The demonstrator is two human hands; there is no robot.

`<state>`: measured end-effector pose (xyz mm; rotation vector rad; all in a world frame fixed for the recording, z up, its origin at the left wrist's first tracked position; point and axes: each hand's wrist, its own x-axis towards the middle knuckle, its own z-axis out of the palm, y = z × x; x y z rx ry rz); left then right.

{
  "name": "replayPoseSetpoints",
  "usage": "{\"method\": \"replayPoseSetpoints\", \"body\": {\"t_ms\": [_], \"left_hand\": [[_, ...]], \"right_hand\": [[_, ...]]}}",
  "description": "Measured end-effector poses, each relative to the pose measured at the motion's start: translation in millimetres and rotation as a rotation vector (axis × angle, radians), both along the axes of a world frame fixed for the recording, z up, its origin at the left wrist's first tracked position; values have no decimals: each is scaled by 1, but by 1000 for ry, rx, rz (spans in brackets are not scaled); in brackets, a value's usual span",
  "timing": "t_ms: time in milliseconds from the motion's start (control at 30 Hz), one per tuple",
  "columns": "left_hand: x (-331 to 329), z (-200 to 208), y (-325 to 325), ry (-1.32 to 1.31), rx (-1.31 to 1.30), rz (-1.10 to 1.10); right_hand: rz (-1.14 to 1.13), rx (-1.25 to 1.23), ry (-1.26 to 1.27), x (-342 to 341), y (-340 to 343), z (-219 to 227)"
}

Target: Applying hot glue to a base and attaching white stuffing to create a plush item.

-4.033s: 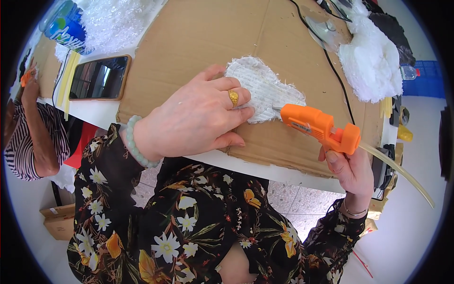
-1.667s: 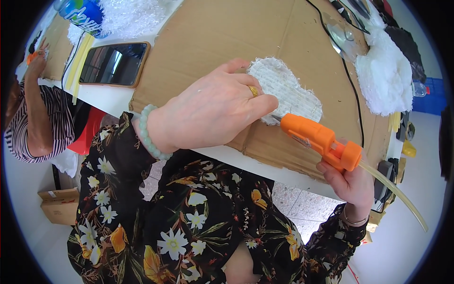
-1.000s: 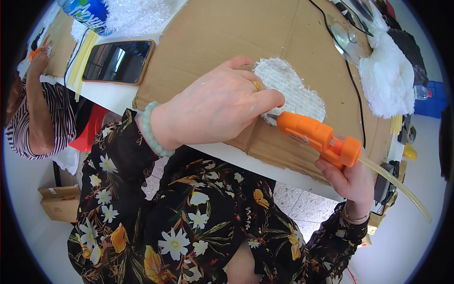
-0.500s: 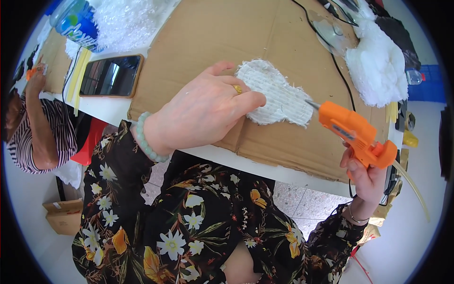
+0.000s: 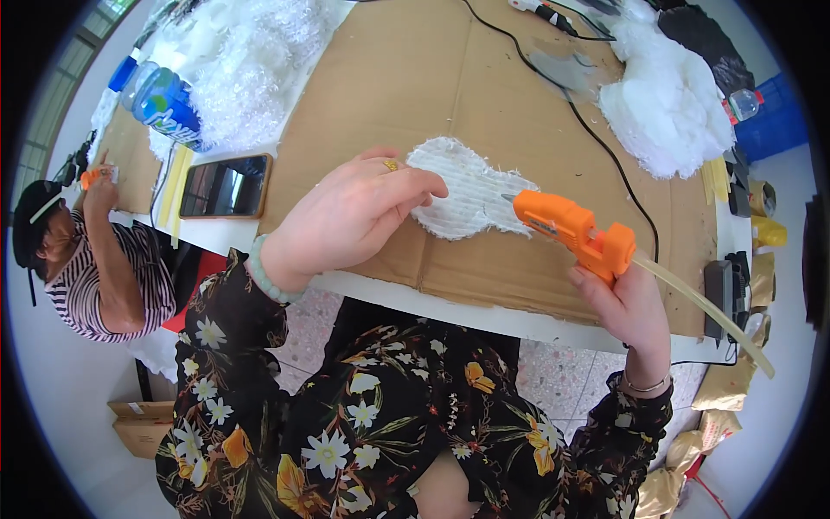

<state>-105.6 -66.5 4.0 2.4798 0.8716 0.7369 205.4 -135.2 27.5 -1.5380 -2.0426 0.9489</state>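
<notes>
A white, fuzzy-edged fabric piece (image 5: 475, 203) with ribbed rows lies on the brown cardboard (image 5: 380, 95). My left hand (image 5: 354, 203) reaches over its left edge, fingers bent and index fingertip above the fabric. The thumb is mostly hidden, so whether an edge is pinched cannot be made out. In my right hand (image 5: 631, 303) is an orange hot glue gun (image 5: 575, 229), gripped round its handle. Its metal nozzle points left over the right part of the piece; I cannot tell if it touches. A long translucent glue stick (image 5: 705, 307) sticks out of the gun's back.
At the left are a phone (image 5: 226, 186), a blue-labelled bottle (image 5: 169, 104) and shiny white tinsel-like material (image 5: 259, 69). White stuffing (image 5: 666, 104) lies at the right beside a black cable (image 5: 605, 143). A second glue gun (image 5: 545, 13) is at the far edge. Another person (image 5: 104, 268) sits at the left.
The glue gun has moved left, bringing its nozzle further over the fabric piece. My left hand has drawn back slightly toward the piece's left edge. The whole view has shifted a little.
</notes>
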Motion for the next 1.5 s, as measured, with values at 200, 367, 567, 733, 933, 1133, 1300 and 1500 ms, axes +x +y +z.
{"method": "replayPoseSetpoints", "body": {"t_ms": [200,367,567,733,933,1133,1300,1500], "left_hand": [[-2,5,17,-67,-200,129],[10,-1,60,36,-9,158],[32,-3,81,254,17,73],[35,-3,89,206,-166,-56],[20,-8,78,143,60,-240],[16,6,53,280,398,-258],[22,6,50,339,284,-230],[28,1,47,329,357,-221]], "right_hand": [[58,102,-85,-2,6,-2],[58,95,-91,-2,7,-1],[69,105,-80,-5,7,0],[74,104,-105,-5,8,-1],[92,124,-96,-7,10,2],[101,143,-94,-5,10,1],[96,146,-90,-8,9,3],[85,126,-90,-8,10,2]]}}
